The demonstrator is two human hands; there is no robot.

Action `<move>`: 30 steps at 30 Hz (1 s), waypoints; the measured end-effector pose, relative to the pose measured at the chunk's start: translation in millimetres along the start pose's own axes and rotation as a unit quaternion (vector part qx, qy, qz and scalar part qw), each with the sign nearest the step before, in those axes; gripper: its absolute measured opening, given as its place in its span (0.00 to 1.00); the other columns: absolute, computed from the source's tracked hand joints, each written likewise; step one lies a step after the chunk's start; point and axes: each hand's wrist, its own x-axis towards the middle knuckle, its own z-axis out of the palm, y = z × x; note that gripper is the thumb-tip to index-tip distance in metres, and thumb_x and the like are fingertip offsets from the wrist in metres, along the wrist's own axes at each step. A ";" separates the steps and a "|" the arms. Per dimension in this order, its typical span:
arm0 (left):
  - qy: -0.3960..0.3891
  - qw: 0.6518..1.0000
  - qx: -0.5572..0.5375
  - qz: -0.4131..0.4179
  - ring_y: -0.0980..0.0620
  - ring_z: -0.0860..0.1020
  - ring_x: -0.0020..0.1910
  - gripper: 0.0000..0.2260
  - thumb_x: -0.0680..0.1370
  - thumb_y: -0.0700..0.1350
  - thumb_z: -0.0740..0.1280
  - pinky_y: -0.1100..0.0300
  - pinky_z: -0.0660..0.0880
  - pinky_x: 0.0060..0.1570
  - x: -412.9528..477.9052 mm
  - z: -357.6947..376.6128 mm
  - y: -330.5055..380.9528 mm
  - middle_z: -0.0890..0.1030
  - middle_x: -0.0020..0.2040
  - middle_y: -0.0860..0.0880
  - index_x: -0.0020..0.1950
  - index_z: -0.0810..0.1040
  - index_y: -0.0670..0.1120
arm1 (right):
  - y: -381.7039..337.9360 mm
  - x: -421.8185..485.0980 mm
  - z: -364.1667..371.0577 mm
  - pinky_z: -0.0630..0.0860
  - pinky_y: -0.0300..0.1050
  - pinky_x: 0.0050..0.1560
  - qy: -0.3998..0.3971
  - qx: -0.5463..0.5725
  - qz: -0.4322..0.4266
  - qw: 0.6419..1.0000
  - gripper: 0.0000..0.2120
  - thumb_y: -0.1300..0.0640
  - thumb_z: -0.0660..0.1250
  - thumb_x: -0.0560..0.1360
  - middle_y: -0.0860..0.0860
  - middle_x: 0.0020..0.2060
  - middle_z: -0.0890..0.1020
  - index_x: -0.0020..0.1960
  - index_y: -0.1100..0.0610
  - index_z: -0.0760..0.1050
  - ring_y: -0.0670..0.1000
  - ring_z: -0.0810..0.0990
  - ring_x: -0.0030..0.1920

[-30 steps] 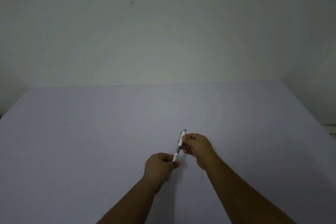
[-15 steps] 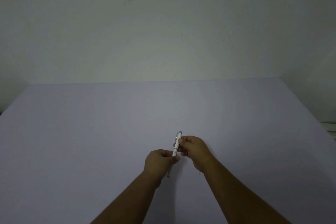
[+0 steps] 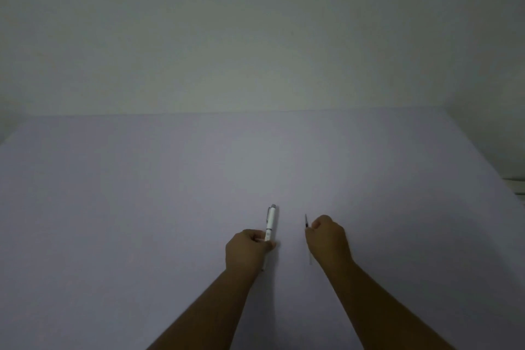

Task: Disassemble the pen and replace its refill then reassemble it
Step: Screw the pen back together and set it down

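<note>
A white pen body (image 3: 270,221) with a grey push button and a clip points away from me. My left hand (image 3: 248,250) is closed around its lower part, and the pen's near end pokes out below the fist. My right hand (image 3: 328,239) is apart from it, to the right, closed on a thin refill (image 3: 306,221). The refill's dark tip sticks up past the fingers and its pale tail shows below the hand. Both hands hover low over the lavender table (image 3: 142,207).
A plain pale wall (image 3: 255,37) rises behind the table's far edge. The table's right edge runs diagonally, with a white object (image 3: 517,185) just beyond it. Nothing else lies on the table top.
Both hands were together on the pen. Now the right hand has pulled off to the right with the thin refill, and the pen body stays in the left hand.
</note>
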 end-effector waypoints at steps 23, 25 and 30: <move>0.022 0.999 0.044 -0.001 0.62 0.73 0.28 0.12 0.67 0.49 0.76 0.70 0.68 0.19 7.6 17.6 -7.7 0.75 0.31 0.56 0.37 0.74 0.48 | -5.4 -13.6 30.1 0.80 0.52 0.50 -0.044 0.013 -0.010 0.999 0.07 0.55 0.66 0.71 0.57 0.45 0.84 0.46 0.57 0.77 0.58 0.82 0.48; 0.018 0.999 0.045 0.000 0.62 0.73 0.28 0.12 0.67 0.50 0.76 0.73 0.67 0.17 8.1 17.4 -7.6 0.75 0.31 0.56 0.38 0.75 0.48 | -5.1 -13.7 29.9 0.80 0.52 0.50 -0.042 0.016 -0.012 0.999 0.07 0.55 0.66 0.71 0.57 0.46 0.84 0.46 0.57 0.77 0.58 0.82 0.48; 0.016 0.998 0.059 0.009 0.62 0.72 0.28 0.11 0.68 0.50 0.75 0.79 0.66 0.20 8.4 16.9 -8.5 0.74 0.31 0.57 0.38 0.75 0.48 | -4.0 -13.2 30.6 0.80 0.51 0.49 -0.037 0.022 -0.010 0.999 0.07 0.54 0.66 0.71 0.57 0.46 0.84 0.46 0.57 0.78 0.58 0.82 0.47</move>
